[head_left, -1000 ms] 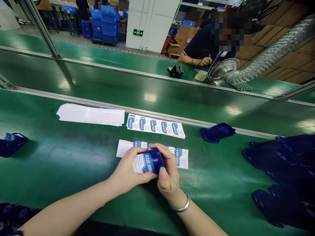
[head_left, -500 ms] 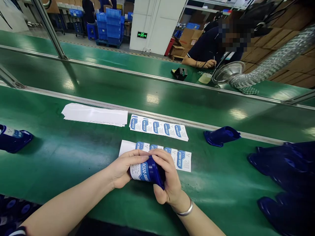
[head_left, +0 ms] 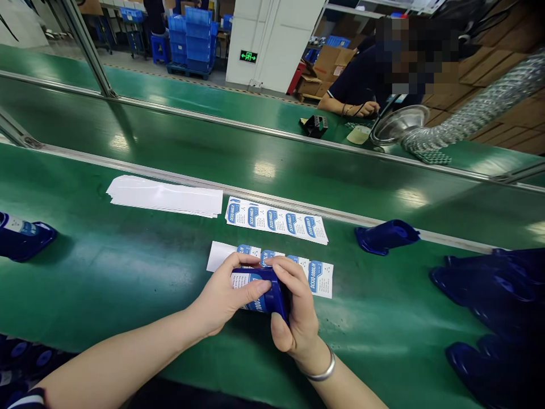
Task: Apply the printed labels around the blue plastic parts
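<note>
Between my two hands is a dark blue plastic housing (head_left: pixel 277 295) with a blue-and-white label (head_left: pixel 255 302) on its side. My left hand (head_left: pixel 227 295) wraps round the labelled end, its thumb lying across the label. My right hand (head_left: pixel 298 301), with a metal bangle at the wrist, grips the flared end. Just behind my hands lies a label strip (head_left: pixel 321 278), partly hidden by my fingers. A stack of printed label sheets (head_left: pixel 276 221) sits farther back, beside a pile of blank white strips (head_left: pixel 166 196).
One blue housing (head_left: pixel 387 236) lies at right, near several more (head_left: pixel 489 284). A labelled housing (head_left: pixel 25 236) is at the left edge. More blue parts (head_left: pixel 25 358) show at lower left. Beyond the metal rail (head_left: pixel 264 133), a person (head_left: pixel 353 85) works near a ducted hood (head_left: pixel 400 125).
My left thumb has moved from the housing's upper edge down onto the label. The housing has turned slightly, so less of the label's print shows. My right hand keeps its grip.
</note>
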`<state>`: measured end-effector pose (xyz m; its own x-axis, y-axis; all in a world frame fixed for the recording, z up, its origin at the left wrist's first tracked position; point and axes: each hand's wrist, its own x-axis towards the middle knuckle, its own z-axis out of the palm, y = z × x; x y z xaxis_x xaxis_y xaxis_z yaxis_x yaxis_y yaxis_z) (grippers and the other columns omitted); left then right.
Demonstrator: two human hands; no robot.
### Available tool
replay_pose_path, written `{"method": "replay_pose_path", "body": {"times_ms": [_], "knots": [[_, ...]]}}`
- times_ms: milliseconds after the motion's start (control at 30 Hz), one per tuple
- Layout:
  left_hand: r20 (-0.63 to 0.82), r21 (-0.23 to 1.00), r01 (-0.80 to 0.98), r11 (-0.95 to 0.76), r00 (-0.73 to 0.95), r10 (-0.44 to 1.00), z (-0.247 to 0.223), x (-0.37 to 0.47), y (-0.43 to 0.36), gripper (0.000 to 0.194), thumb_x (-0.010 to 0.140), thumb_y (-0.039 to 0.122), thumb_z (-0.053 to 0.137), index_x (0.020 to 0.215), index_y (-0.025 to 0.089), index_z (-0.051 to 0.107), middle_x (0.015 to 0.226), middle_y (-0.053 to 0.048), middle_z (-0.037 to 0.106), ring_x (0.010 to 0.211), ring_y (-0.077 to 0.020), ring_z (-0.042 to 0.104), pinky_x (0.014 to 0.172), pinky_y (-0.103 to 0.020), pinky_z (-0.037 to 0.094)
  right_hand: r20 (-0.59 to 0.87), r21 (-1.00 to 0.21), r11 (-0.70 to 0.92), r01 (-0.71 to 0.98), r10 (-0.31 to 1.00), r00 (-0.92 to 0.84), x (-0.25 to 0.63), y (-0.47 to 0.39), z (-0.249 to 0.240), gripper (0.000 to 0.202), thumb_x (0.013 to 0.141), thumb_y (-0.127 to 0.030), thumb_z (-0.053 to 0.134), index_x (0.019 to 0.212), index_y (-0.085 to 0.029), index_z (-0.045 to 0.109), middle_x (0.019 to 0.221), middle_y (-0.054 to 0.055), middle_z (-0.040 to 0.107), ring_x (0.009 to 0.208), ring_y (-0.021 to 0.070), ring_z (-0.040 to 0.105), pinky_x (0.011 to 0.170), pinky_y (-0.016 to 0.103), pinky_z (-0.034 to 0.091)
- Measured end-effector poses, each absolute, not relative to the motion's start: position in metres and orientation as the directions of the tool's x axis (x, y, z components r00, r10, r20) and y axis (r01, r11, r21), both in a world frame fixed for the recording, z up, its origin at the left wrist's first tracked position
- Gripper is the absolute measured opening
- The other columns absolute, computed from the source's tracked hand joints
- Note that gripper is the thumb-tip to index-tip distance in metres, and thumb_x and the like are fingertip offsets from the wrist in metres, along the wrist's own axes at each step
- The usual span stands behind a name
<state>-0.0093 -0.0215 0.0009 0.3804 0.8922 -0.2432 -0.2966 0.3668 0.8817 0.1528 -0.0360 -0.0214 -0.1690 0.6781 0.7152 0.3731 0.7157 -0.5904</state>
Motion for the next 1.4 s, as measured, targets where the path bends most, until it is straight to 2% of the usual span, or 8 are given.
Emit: {"method": "replay_pose_path", "body": {"times_ms": [267, 433, 633, 767, 867, 1000, 1133, 1400], "knots": [[-0.090, 0.993, -0.047, 0.110, 0.314, 0.945, -0.003, -0.007, -0.026, 0.064, 0.070, 0.043, 0.087, 0.120, 0.024, 0.051, 0.121, -0.008, 0.057, 0.109, -0.0277, 0.058, 0.094, -0.042, 0.048, 0.669, -0.696, 0.625, 0.355, 0.743, 0.004, 0.147, -0.041, -0.024, 0.045, 0.105, -0.042, 0.046, 0.146, -0.024, 0.047, 0.129, 0.013, 0.054, 0.119, 0.0343, 0.050, 0.102, 0.062, 0.043], [-0.080, 0.994, 0.096, 0.054, 0.299, 0.951, -0.006, -0.007, -0.024, 0.079, 0.063, 0.039, 0.091, 0.125, 0.025, 0.045, 0.125, -0.010, 0.055, 0.112, -0.0303, 0.057, 0.096, -0.046, 0.049, 0.618, -0.759, 0.560, 0.332, 0.780, 0.098, 0.144, -0.043, -0.027, 0.042, 0.105, -0.040, 0.043, 0.143, -0.025, 0.048, 0.129, 0.012, 0.055, 0.119, 0.0336, 0.053, 0.104, 0.063, 0.042], [-0.007, 0.985, 0.164, -0.048, 0.315, 0.949, -0.010, -0.008, -0.021, 0.085, 0.067, 0.039, 0.088, 0.134, 0.025, 0.038, 0.130, -0.011, 0.052, 0.119, -0.0318, 0.055, 0.102, -0.048, 0.047, 0.552, -0.816, 0.496, 0.298, 0.821, 0.146, 0.142, -0.042, -0.027, 0.038, 0.105, -0.041, 0.043, 0.139, -0.024, 0.050, 0.126, 0.012, 0.056, 0.120, 0.0322, 0.054, 0.104, 0.060, 0.043], [-0.072, 0.978, 0.211, -0.010, 0.379, 0.923, -0.005, -0.010, -0.017, 0.101, 0.069, 0.033, 0.087, 0.148, 0.027, 0.025, 0.139, -0.013, 0.046, 0.120, -0.0319, 0.055, 0.098, -0.047, 0.050, 0.344, -0.936, 0.321, 0.146, 0.922, 0.177, 0.146, -0.041, -0.030, 0.039, 0.105, -0.045, 0.043, 0.138, -0.024, 0.050, 0.126, 0.012, 0.057, 0.117, 0.0303, 0.056, 0.097, 0.052, 0.050], [-0.158, 0.980, 0.172, 0.095, 0.399, 0.903, 0.000, -0.011, -0.015, 0.112, 0.065, 0.039, 0.089, 0.153, 0.028, 0.020, 0.143, -0.015, 0.043, 0.120, -0.0327, 0.056, 0.095, -0.046, 0.053, 0.192, -0.981, 0.188, 0.037, 0.968, 0.164, 0.149, -0.041, -0.032, 0.040, 0.106, -0.047, 0.043, 0.140, -0.025, 0.049, 0.128, 0.011, 0.056, 0.119, 0.0296, 0.055, 0.097, 0.050, 0.050], [-0.177, 0.978, 0.161, 0.133, 0.307, 0.935, 0.001, -0.009, -0.015, 0.094, 0.072, 0.044, 0.084, 0.147, 0.023, 0.033, 0.136, -0.014, 0.050, 0.121, -0.0318, 0.056, 0.103, -0.048, 0.048, 0.211, -0.977, 0.204, 0.066, 0.966, 0.151, 0.148, -0.044, -0.032, 0.042, 0.106, -0.049, 0.046, 0.141, -0.025, 0.048, 0.132, 0.011, 0.055, 0.122, 0.0291, 0.054, 0.102, 0.050, 0.047], [-0.219, 0.972, 0.151, 0.181, 0.296, 0.930, -0.001, -0.010, -0.015, 0.089, 0.069, 0.041, 0.086, 0.143, 0.022, 0.040, 0.133, -0.014, 0.053, 0.114, -0.0311, 0.060, 0.098, -0.048, 0.051, 0.219, -0.975, 0.211, 0.076, 0.966, 0.134, 0.149, -0.043, -0.032, 0.043, 0.106, -0.049, 0.048, 0.141, -0.025, 0.048, 0.132, 0.011, 0.056, 0.121, 0.0291, 0.054, 0.102, 0.049, 0.048], [-0.201, 0.957, -0.061, 0.282, 0.562, 0.802, 0.009, -0.024, 0.000, 0.084, 0.072, 0.022, 0.084, 0.145, 0.026, 0.043, 0.148, -0.015, 0.048, 0.130, -0.0327, 0.054, 0.091, -0.042, 0.057, 0.083, -0.979, 0.120, -0.167, 0.973, 0.213, 0.158, -0.033, -0.023, 0.040, 0.104, -0.054, 0.047, 0.131, -0.026, 0.057, 0.124, 0.009, 0.061, 0.116, 0.0286, 0.058, 0.097, 0.046, 0.052]]}}
